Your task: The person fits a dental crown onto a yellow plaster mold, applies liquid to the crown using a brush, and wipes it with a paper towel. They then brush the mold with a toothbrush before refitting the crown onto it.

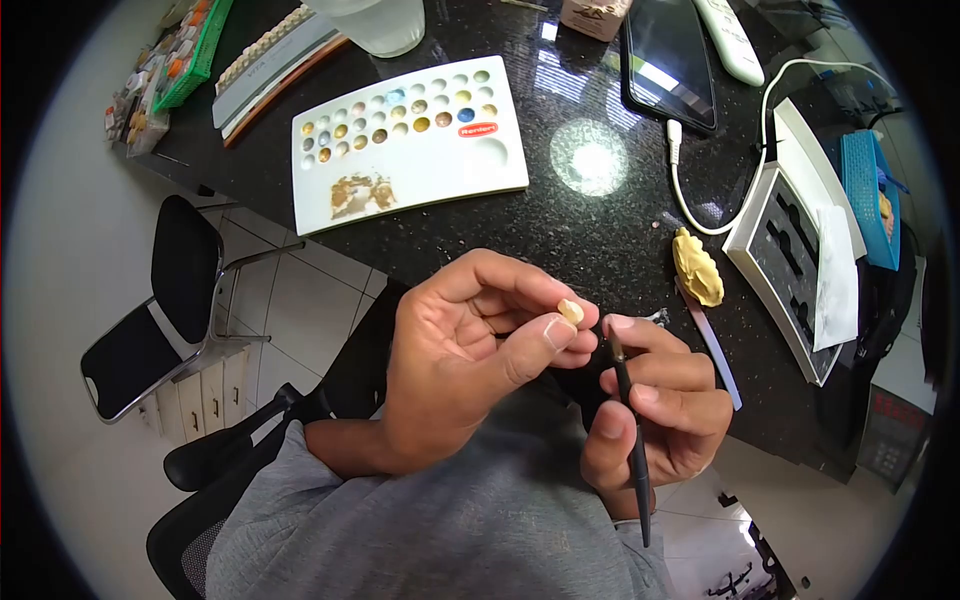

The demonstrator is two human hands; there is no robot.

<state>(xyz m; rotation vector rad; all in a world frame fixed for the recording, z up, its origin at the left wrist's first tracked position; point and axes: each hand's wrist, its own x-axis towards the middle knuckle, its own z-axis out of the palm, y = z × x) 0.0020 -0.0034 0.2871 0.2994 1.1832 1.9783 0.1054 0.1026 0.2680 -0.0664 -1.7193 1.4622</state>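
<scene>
Between thumb and fingertips, my left hand (465,345) pinches a small cream-coloured dental crown (571,311). A slim dark-handled paintbrush (632,430) is gripped in my right hand (670,400), its tip pointing up and its handle end hanging down. The brush tip is beside the left fingers, apart from the crown. Beyond both hands lies a white palette (410,180) with rows of small coloured wells, a red label and a brown smear of paint on its flat part.
A yellow putty lump (697,268) and a pale lilac stick (716,345) lie right of my hands. Further out are an open box (790,250), a phone (668,60) with a white cable, a water cup (385,25) and a shade guide (270,70). A black chair (185,245) stands left.
</scene>
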